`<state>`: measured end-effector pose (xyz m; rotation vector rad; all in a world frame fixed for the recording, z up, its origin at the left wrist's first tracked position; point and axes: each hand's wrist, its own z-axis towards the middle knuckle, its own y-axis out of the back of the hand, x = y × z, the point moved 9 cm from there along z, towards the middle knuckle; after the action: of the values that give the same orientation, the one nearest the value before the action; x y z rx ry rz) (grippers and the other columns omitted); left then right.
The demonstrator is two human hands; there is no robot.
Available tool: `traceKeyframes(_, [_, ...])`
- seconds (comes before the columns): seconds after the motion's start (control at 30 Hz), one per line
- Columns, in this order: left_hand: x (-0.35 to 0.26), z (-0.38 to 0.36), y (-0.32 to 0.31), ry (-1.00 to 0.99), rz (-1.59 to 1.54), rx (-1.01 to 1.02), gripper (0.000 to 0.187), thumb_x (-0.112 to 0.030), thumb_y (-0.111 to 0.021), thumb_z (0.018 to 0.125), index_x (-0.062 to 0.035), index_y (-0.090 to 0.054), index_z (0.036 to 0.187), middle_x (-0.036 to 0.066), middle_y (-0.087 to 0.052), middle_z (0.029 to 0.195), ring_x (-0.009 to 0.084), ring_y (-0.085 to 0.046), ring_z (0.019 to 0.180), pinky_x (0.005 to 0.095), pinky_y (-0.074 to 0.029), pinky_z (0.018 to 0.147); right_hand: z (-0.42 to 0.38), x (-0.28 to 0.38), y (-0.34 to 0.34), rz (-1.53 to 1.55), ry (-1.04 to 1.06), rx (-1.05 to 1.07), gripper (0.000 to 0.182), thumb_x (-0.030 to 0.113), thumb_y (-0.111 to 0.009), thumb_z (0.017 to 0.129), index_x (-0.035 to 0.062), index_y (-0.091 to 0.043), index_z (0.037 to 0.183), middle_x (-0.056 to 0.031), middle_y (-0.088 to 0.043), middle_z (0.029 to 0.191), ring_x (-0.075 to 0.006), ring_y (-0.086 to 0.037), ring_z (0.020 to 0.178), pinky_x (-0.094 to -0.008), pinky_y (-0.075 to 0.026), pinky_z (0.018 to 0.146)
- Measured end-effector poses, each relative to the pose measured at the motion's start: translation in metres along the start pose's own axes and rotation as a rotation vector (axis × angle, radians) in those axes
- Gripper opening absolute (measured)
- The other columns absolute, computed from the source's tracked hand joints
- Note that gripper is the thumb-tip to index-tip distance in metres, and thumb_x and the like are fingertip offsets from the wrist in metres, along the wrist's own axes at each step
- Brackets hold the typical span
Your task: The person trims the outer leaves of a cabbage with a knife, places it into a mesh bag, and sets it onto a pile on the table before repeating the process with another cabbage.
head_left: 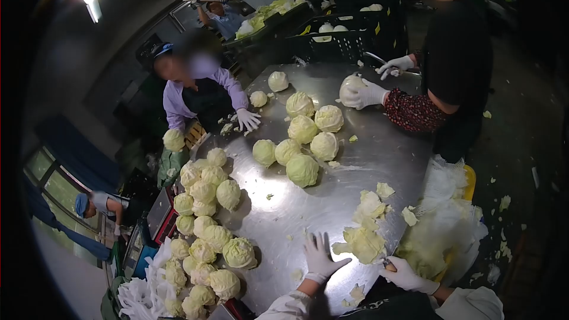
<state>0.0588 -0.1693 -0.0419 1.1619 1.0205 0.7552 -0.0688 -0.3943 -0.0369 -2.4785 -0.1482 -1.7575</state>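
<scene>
Near edge of wet surface: my left hand splayed flat; right hand clamped on knife handle — slip risk nr cabbage scraps.

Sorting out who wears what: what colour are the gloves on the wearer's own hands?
White on both the left hand and right hand, seen in the head view.

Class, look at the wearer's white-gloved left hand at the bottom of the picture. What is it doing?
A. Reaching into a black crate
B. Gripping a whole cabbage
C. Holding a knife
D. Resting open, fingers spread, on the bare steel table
D: the white-gloved left hand lies flat with fingers spread on the shiny steel table, touching no cabbage, beside the pile of loose pale cabbage leaves.
</scene>
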Motion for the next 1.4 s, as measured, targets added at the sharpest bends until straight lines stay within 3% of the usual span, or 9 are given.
traceKeyframes(0.3, [-0.118, 0.121, 0.035, -0.475, -0.52, 0.013, 0.113, -0.05, -0.087, 0.065, -0.0074, -0.034, 0.155, 0.031, -0.036, 0.151, 0.0517, -0.042, 0.133, 0.0472, -0.039, 0.111, -0.001, 0.009, 0.063, 0.198, 0.006, -0.246, 0.026, 0.008, -0.066, 0.093, 0.0058, -0.065, 0.119, 0.0007, -0.059, 0.07, -0.0046, -0.051, 0.057, -0.0219, -0.041, 0.052])
traceKeyframes(0.43, [-0.014, 0.209, 0.095, -0.103, -0.086, -0.447, 0.092, -0.05, -0.085, 0.066, -0.0181, -0.049, 0.144, 0.02, -0.04, 0.151, 0.0448, -0.04, 0.135, 0.0535, -0.041, 0.105, -0.021, 0.02, 0.076, 0.266, -0.041, -0.357, 0.025, 0.0, -0.063, 0.093, 0.0006, -0.067, 0.118, 0.0028, -0.054, 0.077, -0.0071, -0.049, 0.065, -0.0238, -0.041, 0.057])
traceKeyframes(0.73, [0.074, 0.263, 0.077, 0.215, 0.062, -0.34, 0.103, -0.042, -0.092, 0.056, -0.0232, -0.046, 0.147, 0.02, -0.033, 0.156, 0.0517, -0.032, 0.136, 0.0554, -0.036, 0.112, -0.004, -0.044, 0.066, 0.094, -0.135, -0.337, 0.031, 0.004, -0.061, 0.095, 0.0012, -0.063, 0.125, 0.0009, -0.057, 0.077, -0.0079, -0.053, 0.062, -0.0242, -0.043, 0.055])
traceKeyframes(0.97, [0.099, 0.152, 0.079, 0.308, -0.486, -0.513, 0.092, -0.036, -0.091, 0.066, -0.0112, -0.047, 0.143, 0.022, -0.043, 0.147, 0.0389, -0.05, 0.127, 0.0492, -0.045, 0.107, -0.005, -0.02, 0.066, 0.069, 0.116, -0.298, 0.023, 0.005, -0.061, 0.099, 0.0007, -0.064, 0.121, 0.0011, -0.058, 0.073, -0.0054, -0.05, 0.058, -0.0223, -0.039, 0.05])
traceKeyframes(1.03, [0.112, 0.093, 0.031, 0.512, -1.297, -0.374, 0.077, -0.029, -0.086, 0.08, -0.0043, -0.047, 0.141, 0.02, -0.054, 0.136, 0.0343, -0.061, 0.117, 0.046, -0.052, 0.101, 0.0, -0.024, 0.059, 0.14, 0.081, -0.192, 0.021, 0.008, -0.061, 0.1, 0.002, -0.064, 0.12, 0.0002, -0.059, 0.072, -0.0046, -0.048, 0.056, -0.0218, -0.038, 0.05])
traceKeyframes(1.1, [0.101, 0.024, 0.01, 0.741, -1.564, -0.234, 0.062, -0.031, -0.074, 0.092, -0.0035, -0.048, 0.141, 0.015, -0.06, 0.132, 0.0334, -0.064, 0.115, 0.0432, -0.055, 0.097, 0.0, 0.001, 0.047, 0.015, 0.017, -0.127, 0.021, 0.009, -0.06, 0.1, 0.0044, -0.065, 0.121, -0.0012, -0.061, 0.073, -0.0089, -0.05, 0.056, -0.0254, -0.041, 0.051])
traceKeyframes(1.23, [0.034, -0.093, 0.008, 1.066, -1.997, 0.147, 0.067, -0.055, -0.05, 0.098, -0.0091, -0.046, 0.148, 0.016, -0.052, 0.146, 0.0405, -0.053, 0.13, 0.0637, -0.046, 0.105, 0.008, 0.041, 0.012, -0.297, 0.24, -0.09, 0.021, 0.016, -0.074, 0.087, -0.0002, -0.07, 0.1, -0.0111, -0.067, 0.079, -0.0201, -0.065, 0.074, -0.0333, -0.052, 0.072])
traceKeyframes(1.33, [0.021, -0.157, -0.009, 1.152, -2.21, 0.245, 0.068, -0.054, -0.045, 0.1, -0.0072, -0.045, 0.148, 0.019, -0.047, 0.15, 0.0435, -0.051, 0.132, 0.0651, -0.044, 0.106, 0.016, 0.028, -0.017, -0.402, 0.199, 0.082, 0.028, 0.019, -0.076, 0.087, 0.0009, -0.069, 0.106, -0.0137, -0.07, 0.097, -0.0195, -0.066, 0.084, -0.0334, -0.052, 0.075])
traceKeyframes(1.4, [0.012, -0.178, -0.017, 0.993, -2.37, 0.298, 0.071, -0.064, -0.039, 0.099, -0.0176, -0.039, 0.154, 0.018, -0.042, 0.155, 0.0459, -0.049, 0.134, 0.0695, -0.047, 0.099, 0.015, 0.039, -0.054, -0.392, 0.218, 0.299, 0.065, 0.032, -0.079, 0.085, 0.0001, -0.055, 0.136, -0.0192, -0.063, 0.114, -0.0319, -0.062, 0.108, -0.0371, -0.049, 0.093])
